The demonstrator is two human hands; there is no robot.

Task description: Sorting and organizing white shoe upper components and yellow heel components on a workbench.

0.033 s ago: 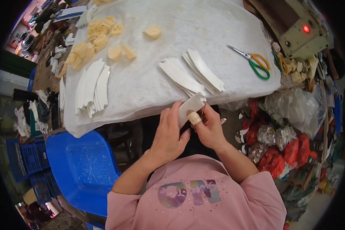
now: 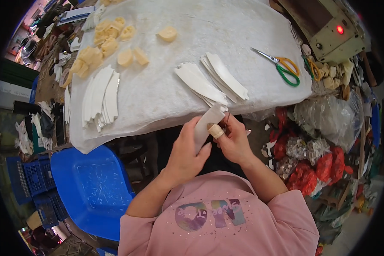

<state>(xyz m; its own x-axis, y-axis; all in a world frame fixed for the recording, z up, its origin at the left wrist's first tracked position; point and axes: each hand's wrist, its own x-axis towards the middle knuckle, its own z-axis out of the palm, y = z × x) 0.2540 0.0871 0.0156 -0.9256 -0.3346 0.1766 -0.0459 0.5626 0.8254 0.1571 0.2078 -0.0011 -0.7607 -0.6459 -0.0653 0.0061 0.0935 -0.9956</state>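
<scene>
I see a cluttered room around a table (image 2: 158, 55) whose wrinkled white cover fills the upper middle of the frame. Pale yellow pieces (image 2: 109, 46) lie upper left, a machine (image 2: 338, 45) with a lit red lamp stands upper right. Frame center, at the table's near edge, I have a white strip (image 2: 204, 128): the left hand (image 2: 183, 150) grasps it between thumb and fingers, while the right hand (image 2: 235, 141), a tan wrap (image 2: 216, 131) on its thumb, pinches its edge. Stacked strips (image 2: 200, 84) crowd its upper end; scissors (image 2: 277, 61) rest farther right. Red bags (image 2: 324, 167) clutter the lower right.
</scene>
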